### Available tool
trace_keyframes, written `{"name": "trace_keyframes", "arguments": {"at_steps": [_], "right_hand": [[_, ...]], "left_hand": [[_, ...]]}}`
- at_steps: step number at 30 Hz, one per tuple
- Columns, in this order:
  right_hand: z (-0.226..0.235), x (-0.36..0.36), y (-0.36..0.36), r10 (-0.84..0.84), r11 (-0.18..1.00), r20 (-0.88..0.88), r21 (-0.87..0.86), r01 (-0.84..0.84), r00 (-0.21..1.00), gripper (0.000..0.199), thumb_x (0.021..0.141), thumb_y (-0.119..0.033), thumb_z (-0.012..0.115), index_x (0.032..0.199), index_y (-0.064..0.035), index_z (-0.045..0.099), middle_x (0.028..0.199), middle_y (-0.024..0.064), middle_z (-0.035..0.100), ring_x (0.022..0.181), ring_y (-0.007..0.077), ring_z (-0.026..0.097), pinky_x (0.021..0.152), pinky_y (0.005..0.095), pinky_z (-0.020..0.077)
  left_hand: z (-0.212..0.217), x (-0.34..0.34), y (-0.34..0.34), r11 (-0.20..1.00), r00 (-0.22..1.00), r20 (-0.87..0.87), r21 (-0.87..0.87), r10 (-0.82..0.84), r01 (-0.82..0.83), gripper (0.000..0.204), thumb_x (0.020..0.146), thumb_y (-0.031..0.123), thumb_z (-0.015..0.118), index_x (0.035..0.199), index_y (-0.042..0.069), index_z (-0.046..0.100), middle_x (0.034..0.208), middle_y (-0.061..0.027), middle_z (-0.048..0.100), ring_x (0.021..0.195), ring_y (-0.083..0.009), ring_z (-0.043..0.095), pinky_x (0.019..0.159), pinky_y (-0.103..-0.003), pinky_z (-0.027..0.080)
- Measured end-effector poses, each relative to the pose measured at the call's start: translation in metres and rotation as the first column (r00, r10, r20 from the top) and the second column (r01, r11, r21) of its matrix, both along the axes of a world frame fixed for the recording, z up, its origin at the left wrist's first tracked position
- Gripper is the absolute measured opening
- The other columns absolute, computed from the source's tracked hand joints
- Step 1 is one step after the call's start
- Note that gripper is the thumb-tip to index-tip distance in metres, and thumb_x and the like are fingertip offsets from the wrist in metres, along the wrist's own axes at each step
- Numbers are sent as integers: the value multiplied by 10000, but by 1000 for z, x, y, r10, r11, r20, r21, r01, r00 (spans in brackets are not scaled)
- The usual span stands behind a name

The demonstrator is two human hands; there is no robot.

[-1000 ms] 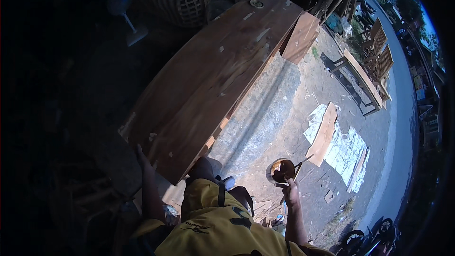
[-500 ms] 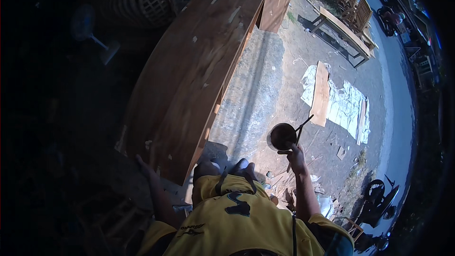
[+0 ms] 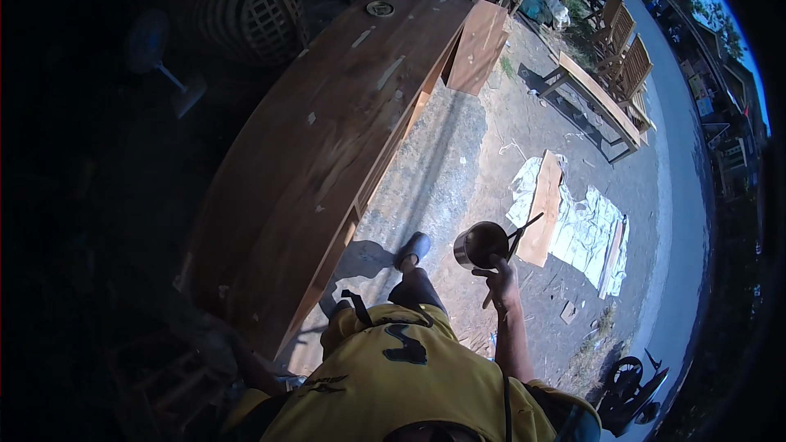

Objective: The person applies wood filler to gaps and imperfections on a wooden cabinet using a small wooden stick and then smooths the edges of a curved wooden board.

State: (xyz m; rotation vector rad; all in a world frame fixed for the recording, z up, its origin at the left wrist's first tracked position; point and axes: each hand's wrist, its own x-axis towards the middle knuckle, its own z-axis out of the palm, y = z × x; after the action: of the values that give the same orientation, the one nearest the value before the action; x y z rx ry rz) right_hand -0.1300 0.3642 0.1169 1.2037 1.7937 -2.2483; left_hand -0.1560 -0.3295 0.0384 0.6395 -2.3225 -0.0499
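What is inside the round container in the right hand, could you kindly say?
Inside the container, only a dark, shadowed interior shows; any contents cannot be made out. The right hand covers part of its near side, and a thin dark stick shows beside it.

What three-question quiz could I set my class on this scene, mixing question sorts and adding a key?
1. Multiple choice: what is in the grip of the person's right hand?
A) a slatted chair
B) a round metal container
C) a fan
2. True or false: the long plank lies partly on the white sheet.
3. Fill in the blank: the person's shirt is mainly ____ in colour.

Key: 1. B; 2. True; 3. yellow.
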Motion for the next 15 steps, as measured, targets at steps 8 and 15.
{"name": "trace_keyframes", "arguments": {"at_steps": [8, 15], "right_hand": [[22, -144, 154, 70, 997, -118, 0, -71, 991, 377, 971, -292, 593, 1247, -43, 532, 1134, 122, 636, 668, 217, 682, 422, 236, 307], [45, -286, 273, 57, 996, -116, 75, -48, 992, 378, 932, -271, 661, 1231, -73, 540, 1032, 68, 659, 570, 120, 542, 461, 241, 298]], "left_hand": [[4, -196, 303, 899, 970, -13, 372, -243, 231, 564, 1009, 361, 595, 1461, 46, 473, 1457, -265, 489, 1355, -441, 457, 1098, -485, 419], [5, -381, 498, 884, 835, 306, 266, -456, 385, 690, 979, 422, 601, 1534, 84, 369, 1609, -246, 281, 1483, -454, 269, 1191, -600, 247]]}}
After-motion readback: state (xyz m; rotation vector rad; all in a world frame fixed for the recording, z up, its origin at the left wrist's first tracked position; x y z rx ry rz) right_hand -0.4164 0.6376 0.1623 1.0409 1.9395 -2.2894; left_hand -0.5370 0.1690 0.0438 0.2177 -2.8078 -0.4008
